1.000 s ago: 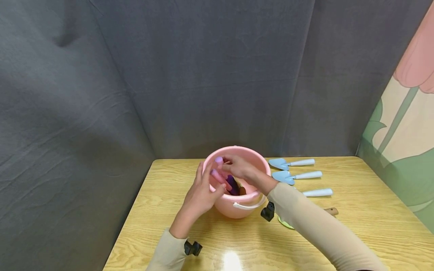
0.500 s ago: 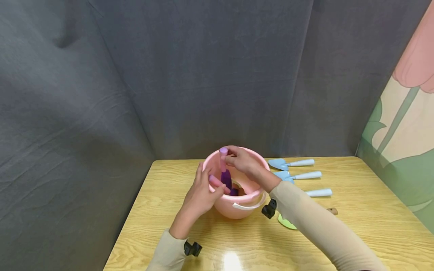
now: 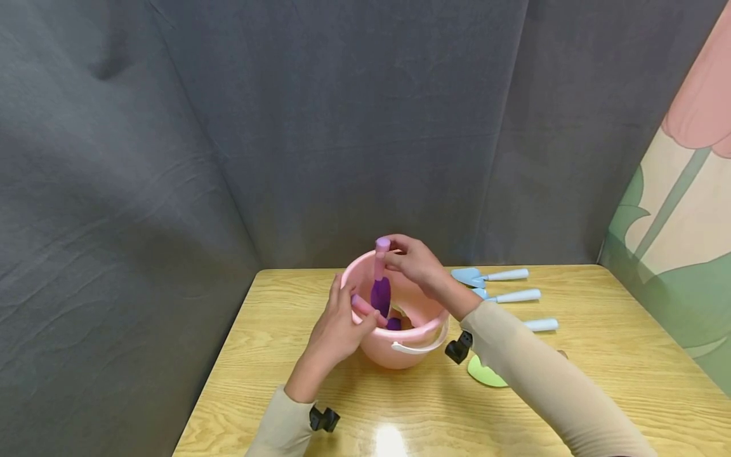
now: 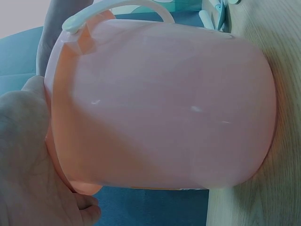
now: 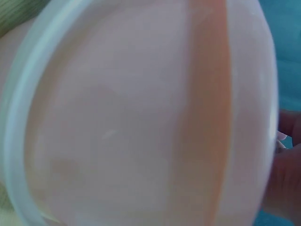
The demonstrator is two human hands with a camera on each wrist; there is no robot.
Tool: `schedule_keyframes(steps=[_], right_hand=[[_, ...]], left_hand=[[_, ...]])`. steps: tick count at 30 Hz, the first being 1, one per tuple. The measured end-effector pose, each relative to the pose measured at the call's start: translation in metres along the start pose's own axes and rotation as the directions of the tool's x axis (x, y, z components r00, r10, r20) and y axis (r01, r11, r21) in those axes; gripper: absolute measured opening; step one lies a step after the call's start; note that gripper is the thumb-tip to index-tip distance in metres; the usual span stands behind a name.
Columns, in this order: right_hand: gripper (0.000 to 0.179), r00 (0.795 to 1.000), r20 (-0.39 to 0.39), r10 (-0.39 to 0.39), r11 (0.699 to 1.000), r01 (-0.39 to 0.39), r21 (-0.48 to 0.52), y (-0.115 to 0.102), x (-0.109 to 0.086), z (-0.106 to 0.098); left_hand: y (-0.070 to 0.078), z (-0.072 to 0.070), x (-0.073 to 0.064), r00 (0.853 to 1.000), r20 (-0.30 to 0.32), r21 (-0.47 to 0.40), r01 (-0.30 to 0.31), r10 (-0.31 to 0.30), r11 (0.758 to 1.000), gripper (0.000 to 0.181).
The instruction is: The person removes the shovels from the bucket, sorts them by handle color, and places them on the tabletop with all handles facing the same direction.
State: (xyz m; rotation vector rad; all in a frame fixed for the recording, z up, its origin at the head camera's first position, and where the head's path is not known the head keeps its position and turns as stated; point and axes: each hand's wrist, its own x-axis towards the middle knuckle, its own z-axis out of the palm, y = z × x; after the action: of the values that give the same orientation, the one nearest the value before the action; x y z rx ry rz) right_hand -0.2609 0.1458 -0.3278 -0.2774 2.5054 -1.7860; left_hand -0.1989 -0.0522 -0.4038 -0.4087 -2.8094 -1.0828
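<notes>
A pink bucket (image 3: 388,355) with a white carrying handle (image 3: 414,350) stands upright on the table. My left hand (image 3: 335,324) grips its near left rim, thumb reaching over the edge; the left wrist view shows this hand (image 4: 28,160) along the rim. My right hand (image 3: 419,261) pinches the pink handle of a trowel with a purple blade (image 3: 381,296). That trowel hangs nearly upright, its blade inside the bucket. Another pink handle (image 3: 368,310) leans in the bucket beside my left thumb, partly covered. Right wrist view: the bucket wall (image 5: 117,117) hides most of the right hand (image 5: 287,174).
Blue trowels (image 3: 469,277) with pale handles lie to the right of the bucket, partly behind the right sleeve (image 3: 531,355). A light green tool blade (image 3: 485,373) lies nearer on the wooden table (image 3: 274,330). Dark grey curtains (image 3: 365,127) close off the back and left.
My right hand has raised the trowel up and slightly right, swinging it from slanted to nearly upright, so more purple blade shows. The left hand stays on the rim.
</notes>
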Motion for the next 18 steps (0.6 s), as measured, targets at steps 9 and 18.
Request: schedule_keyframes(steps=[9, 18], right_hand=[[0.038, 0.998, -0.021, -0.066, 0.998, 0.066, 0.011, -0.010, -0.001, -0.011], [0.039, 0.991, -0.087, -0.101, 0.994, 0.095, -0.061, -0.018, -0.003, -0.020]], left_hand=[[0.000, 0.001, 0.000, 1.000, -0.008, 0.008, -0.017, 0.017, 1.000, 0.089], [0.000, 0.001, 0.003, 1.000, -0.015, -0.002, -0.012, 0.012, 1.000, 0.091]])
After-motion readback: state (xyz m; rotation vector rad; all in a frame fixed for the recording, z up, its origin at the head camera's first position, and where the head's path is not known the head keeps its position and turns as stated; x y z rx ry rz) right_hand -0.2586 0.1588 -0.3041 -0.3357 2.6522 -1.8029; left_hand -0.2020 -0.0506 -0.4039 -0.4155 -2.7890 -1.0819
